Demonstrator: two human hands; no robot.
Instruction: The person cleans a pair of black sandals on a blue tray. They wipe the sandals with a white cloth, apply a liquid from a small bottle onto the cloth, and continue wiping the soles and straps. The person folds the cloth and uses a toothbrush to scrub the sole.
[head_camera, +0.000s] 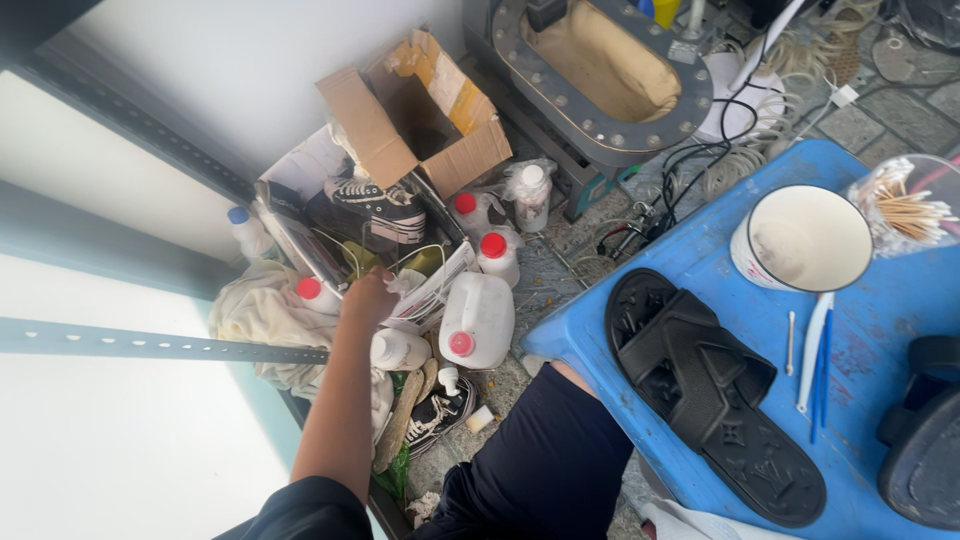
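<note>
left hand (368, 298) — among red-capped bottles (494, 256), grip unclear | right hand unseen | black sandal (705, 385) on blue table (880, 300)

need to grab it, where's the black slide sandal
In the head view, the black slide sandal lies right of centre on the blue table, beside the white cup.

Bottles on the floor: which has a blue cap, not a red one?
The small white bottle farthest left, against the wall beside the white cloth; every other capped bottle shows red.

The left hand (368, 298) reaches down into floor clutter — red-capped white bottles (494, 257), a white jug (477, 320). A black sandal (710, 390) lies on the blue bench (880, 320) beside a white cup (805, 240).
</note>
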